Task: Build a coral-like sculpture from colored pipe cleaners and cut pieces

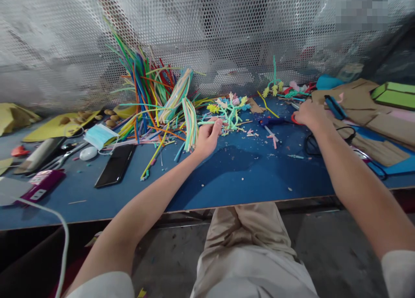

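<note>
My left hand (208, 136) rests on the blue table (233, 177) with its fingers closed around a thin mint-green straw (205, 123), beside a bundle of pastel straws (190, 120). Just beyond it lies a cluster of cut straw flowers (231, 107) in mint, yellow and pink. My right hand (309, 113) reaches to the far right and lies over red-handled scissors (294, 118); whether it grips them I cannot tell. A blue glue gun (270, 121) lies between my hands.
A big heap of coloured straws (145, 86) leans on the perforated metal wall. A phone (116, 165), face mask (100, 136), white mouse and pink box lie left. Cardboard pieces (366, 112), a black cable and green boxes (394, 94) fill the right.
</note>
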Available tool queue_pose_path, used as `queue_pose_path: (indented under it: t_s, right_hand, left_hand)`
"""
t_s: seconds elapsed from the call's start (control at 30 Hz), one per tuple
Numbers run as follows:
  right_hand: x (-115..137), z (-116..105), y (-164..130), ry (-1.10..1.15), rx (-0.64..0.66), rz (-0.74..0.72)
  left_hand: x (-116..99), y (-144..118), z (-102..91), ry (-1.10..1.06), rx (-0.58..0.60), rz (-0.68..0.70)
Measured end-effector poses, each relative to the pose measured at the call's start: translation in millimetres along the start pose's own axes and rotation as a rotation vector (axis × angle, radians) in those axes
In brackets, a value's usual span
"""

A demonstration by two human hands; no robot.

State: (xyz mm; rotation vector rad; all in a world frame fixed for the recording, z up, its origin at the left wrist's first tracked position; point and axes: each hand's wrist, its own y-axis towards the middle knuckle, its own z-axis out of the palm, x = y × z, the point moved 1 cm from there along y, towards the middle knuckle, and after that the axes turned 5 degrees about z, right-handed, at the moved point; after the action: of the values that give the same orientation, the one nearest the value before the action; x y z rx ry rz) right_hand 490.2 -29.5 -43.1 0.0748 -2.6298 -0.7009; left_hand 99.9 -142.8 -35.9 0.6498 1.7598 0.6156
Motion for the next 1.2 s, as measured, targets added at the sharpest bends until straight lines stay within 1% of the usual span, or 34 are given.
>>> queue_pose_path:
  t_s: [0.03,0.07,0.1,0.2,0.27,0.33,0.37,0.43,0.53,0.67,0.83,0.87,0.93,1.0,1.07,1.13,1.2]
  right_hand:
    - [6,0,-2,-0.021,-0.012,0.023]
    - [17,-1,-4,-0.041,-0.020,0.042]
    - [33,-2,-9,-0.022,-0.037,0.029]
    - [94,-3,-33,0.134,0.004,-0.148]
    - [133,-2,-54,0.347,0.026,-0.282]
    - [162,-1,-75,0.548,0.052,-0.386]
    - [172,0,-84,0.620,0.063,-0.410]
    - [184,2,-97,0.719,0.091,-0.428]
    - [190,4,-105,0.807,0.061,-0.442]
    - [188,7,-105,0.857,-0.038,-0.486]
    - [186,7,-102,0.816,-0.108,-0.472]
    - [186,6,-102,0.805,-0.118,-0.471]
    - [185,4,-102,0.791,-0.148,-0.469]
    - [184,4,-100,0.786,-0.182,-0.466]
    - [181,5,-98,0.784,-0.207,-0.472]
    - [176,8,-95,0.777,-0.204,-0.490]
    - [173,11,-92,0.761,-0.184,-0.502]
  left_hand:
    - [0,0,0.2,0.007,0.001,0.011]
    - [1,-1,0.6,0.012,0.005,0.023]
    - [2,-2,1.2,0.018,0.012,0.034]
    - [5,-7,3.9,0.037,0.045,0.051]
    - [6,-10,5.7,0.061,0.059,0.060]
    - [5,-12,6.6,0.084,0.059,0.067]
    - [4,-12,6.8,0.092,0.061,0.074]
    - [2,-12,6.6,0.104,0.073,0.094]
    - [-1,-11,6.5,0.110,0.098,0.136]
    - [-1,-12,9.1,0.116,0.127,0.148]
    - [-1,-16,11.4,0.156,0.135,0.124]
    - [-2,-16,11.2,0.170,0.145,0.119]
    - [-6,-16,10.4,0.205,0.203,0.134]
    - [-11,-15,9.8,0.247,0.302,0.217]
    - [-16,-15,9.3,0.328,0.385,0.373]
    - [-22,-15,8.2,0.455,0.380,0.530]
    - [-27,-14,6.1,0.582,0.311,0.606]
